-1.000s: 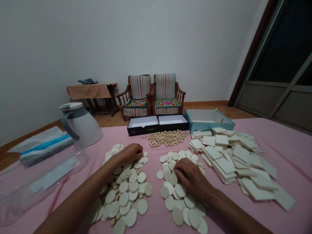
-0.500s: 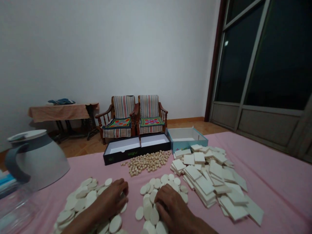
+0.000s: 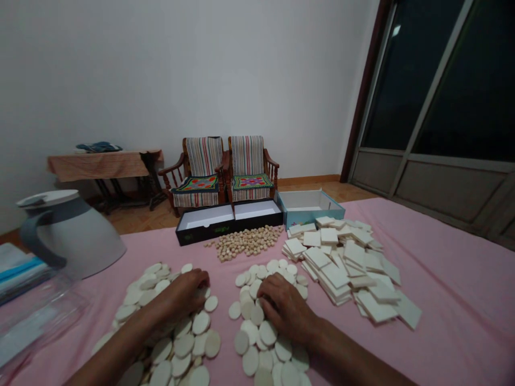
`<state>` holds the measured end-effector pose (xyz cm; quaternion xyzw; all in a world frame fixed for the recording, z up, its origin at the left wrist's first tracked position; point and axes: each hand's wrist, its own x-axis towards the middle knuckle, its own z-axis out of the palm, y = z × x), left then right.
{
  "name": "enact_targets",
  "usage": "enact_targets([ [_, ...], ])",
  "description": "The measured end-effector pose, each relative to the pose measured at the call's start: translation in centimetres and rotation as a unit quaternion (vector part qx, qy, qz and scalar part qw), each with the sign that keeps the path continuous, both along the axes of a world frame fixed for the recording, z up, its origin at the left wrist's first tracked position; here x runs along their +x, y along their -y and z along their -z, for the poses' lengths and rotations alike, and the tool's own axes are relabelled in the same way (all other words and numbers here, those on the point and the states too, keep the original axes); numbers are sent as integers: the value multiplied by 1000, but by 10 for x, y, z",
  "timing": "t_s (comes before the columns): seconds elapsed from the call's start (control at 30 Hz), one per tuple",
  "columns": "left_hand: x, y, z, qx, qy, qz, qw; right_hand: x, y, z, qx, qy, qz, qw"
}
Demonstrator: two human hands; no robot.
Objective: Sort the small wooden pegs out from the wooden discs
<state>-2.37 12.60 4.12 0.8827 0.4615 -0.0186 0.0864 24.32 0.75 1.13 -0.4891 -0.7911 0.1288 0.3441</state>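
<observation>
On the pink cloth, my left hand (image 3: 193,292) lies over the right side of a broad heap of pale round discs (image 3: 183,346). Its fingers are curled in, and whatever they close on is hidden beneath them. My right hand (image 3: 284,305) rests against a second, longer pile of the same round discs (image 3: 251,332). Bent fingers and thumb reach down among those discs, so what sits between them cannot be made out. Both forearms come in from the bottom edge.
Square pale tiles (image 3: 341,265) are heaped at right. Small wooden cubes (image 3: 247,244) lie before a black two-part box (image 3: 229,228) and a light blue box (image 3: 314,217). At left stand a white jug (image 3: 84,236) and a clear plastic container (image 3: 44,321). Two armchairs (image 3: 203,177) are beyond.
The view has tipped downward, so more of both disc piles shows. My left hand's fingers have curled in further; my right hand stays at its pile.
</observation>
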Motion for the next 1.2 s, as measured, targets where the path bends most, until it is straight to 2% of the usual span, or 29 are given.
enact_targets([
  [0.3,5,3,0,8,-18,-12,1000,2,1,2,29,-17,-13,999],
  [0.47,7,8,-4,38,3,-4,999,3,2,0,70,-47,11,996],
  [0.67,26,14,-12,79,66,19,994,3,2,-3,88,-62,22,994],
  [0.8,45,21,-11,54,149,77,984,4,2,-3,81,-60,19,995],
  [0.9,48,23,-11,23,214,107,971,5,2,-3,77,-58,24,995],
  [0.93,47,24,-11,16,198,104,975,6,2,-3,75,-57,24,995],
  [1.03,38,26,-13,3,68,86,994,6,2,-3,73,-53,18,996],
  [1.1,33,28,-15,-4,-1,75,997,6,2,-3,77,-48,15,996],
  [1.2,31,33,-16,-11,-37,51,998,6,2,-3,82,-42,13,996],
])
